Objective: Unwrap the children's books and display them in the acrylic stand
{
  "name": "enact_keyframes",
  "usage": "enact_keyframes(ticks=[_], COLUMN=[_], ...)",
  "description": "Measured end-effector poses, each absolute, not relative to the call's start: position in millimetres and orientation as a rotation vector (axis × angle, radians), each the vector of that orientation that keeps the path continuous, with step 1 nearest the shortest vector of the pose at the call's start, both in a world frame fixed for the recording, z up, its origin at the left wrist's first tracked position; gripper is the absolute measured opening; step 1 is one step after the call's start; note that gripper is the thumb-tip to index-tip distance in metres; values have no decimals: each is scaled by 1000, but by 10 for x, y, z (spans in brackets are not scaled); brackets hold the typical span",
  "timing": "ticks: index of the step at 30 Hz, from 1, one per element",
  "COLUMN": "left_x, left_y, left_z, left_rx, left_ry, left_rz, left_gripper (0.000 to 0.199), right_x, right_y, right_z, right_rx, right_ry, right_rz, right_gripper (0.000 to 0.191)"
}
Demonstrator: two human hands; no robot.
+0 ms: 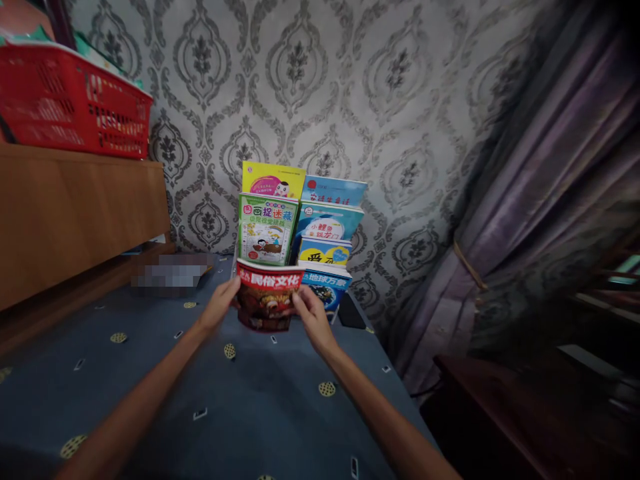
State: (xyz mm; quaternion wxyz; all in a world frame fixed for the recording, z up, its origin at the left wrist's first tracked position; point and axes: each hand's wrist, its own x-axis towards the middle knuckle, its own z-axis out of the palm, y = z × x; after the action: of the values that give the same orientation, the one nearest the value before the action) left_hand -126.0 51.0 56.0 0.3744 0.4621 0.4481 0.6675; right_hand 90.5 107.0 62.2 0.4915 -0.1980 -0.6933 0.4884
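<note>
Before a display of colourful children's books, both hands' fingers (300, 301) clamped the opposite edges of a red-and-brown paperback booklet (269, 300).

Red book (265, 308): seven o'clock from the middle of the group, and it's 民俗文化, white on red!
Blue book (329, 293): five o'clock, 地球万象, partly covered at left.
Heart-cover book (327, 257): three o'clock, big 爱, the rest hidden.
Teal book (313, 230): two o'clock, 小鲤鱼跳龙门.
Light-blue book (345, 190): one o'clock, 安徒生童话.
Green book (245, 233): ten o'clock, 图画捉迷藏, smaller line blurred.
Yellow book (275, 171): eleven o'clock, print too small.
</note>
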Motion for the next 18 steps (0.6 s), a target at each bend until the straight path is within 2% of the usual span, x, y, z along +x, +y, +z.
enact_keyframes(ticks=[8,12,18], left_x=[-1641,-1735,-1778], left_y=[1269,1467,1611], left_z=[1516,1646,1612], left_rx=[1381,1386,1368], left_ry=[753,707,674], left_rz=[2039,2071,2087], left_gripper=[46,48,46], right_x=[445,319,276], right_y=[1715,1940,2076], right_z=[1507,1571,1496], right_rx=[-221,-173,-248], right_ry=[-1760,-1767,-1795], right_rz=[745,682,611], right_gripper=[38,34,38])
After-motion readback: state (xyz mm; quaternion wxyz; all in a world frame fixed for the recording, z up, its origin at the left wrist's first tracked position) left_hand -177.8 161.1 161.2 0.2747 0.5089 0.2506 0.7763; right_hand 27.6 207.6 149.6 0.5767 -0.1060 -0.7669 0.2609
